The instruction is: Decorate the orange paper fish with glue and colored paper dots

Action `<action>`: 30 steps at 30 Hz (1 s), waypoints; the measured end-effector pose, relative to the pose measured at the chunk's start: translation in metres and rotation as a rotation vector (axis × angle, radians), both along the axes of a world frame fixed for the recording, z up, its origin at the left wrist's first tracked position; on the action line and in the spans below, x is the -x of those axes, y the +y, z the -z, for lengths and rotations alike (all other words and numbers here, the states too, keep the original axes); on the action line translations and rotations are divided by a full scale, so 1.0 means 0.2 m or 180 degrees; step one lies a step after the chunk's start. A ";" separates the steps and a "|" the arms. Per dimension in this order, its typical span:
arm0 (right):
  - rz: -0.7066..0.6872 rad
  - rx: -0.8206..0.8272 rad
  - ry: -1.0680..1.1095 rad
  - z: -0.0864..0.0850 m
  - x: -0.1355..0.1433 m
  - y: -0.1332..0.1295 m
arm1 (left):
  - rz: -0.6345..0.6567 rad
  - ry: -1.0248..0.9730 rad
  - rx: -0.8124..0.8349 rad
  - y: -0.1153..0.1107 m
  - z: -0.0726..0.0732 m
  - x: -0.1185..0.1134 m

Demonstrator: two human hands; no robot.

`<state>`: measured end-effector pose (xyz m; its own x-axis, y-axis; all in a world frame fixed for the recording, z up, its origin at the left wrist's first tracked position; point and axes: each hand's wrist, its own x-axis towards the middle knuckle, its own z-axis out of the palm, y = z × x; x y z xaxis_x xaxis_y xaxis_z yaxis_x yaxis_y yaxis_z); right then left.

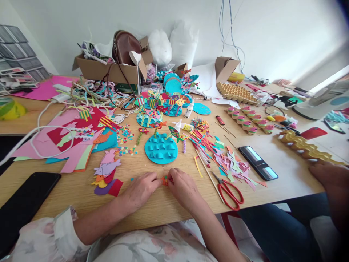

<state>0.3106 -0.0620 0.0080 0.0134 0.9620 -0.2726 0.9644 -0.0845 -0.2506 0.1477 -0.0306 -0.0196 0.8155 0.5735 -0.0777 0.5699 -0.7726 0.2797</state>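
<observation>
Low over the table's near edge, a small orange paper fish (164,180) with coloured spots shows between my two hands, partly hidden by the fingers. My left hand (144,189) is closed, its fingertips pinching the fish's left end. On the other side my right hand (183,185) is closed on the fish too, thumb and fingers bent together. Just beyond lies a blue paper disc (160,148) with rows of raised paper loops. Cut paper fish (107,168) in several colours are piled to the left, near a red paper piece (115,187).
Red-handled scissors (231,194), a wooden stick (208,174) and paper strips (231,163) lie at right, beside a phone (257,162). A black phone (29,196) is at left. Glue bottles (188,109) stand beyond the disc. Another person's hand (327,173) touches an egg carton (305,147).
</observation>
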 end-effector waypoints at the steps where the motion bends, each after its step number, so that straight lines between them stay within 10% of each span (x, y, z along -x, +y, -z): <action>1: -0.0005 -0.0002 0.0009 0.00 0.00 0.00 | 0.0001 0.0000 -0.0003 0.00 0.00 0.00; 30: -0.0278 -0.0067 0.0352 -0.03 -0.02 -0.01 | -0.0011 -0.0009 -0.0040 0.00 0.00 0.00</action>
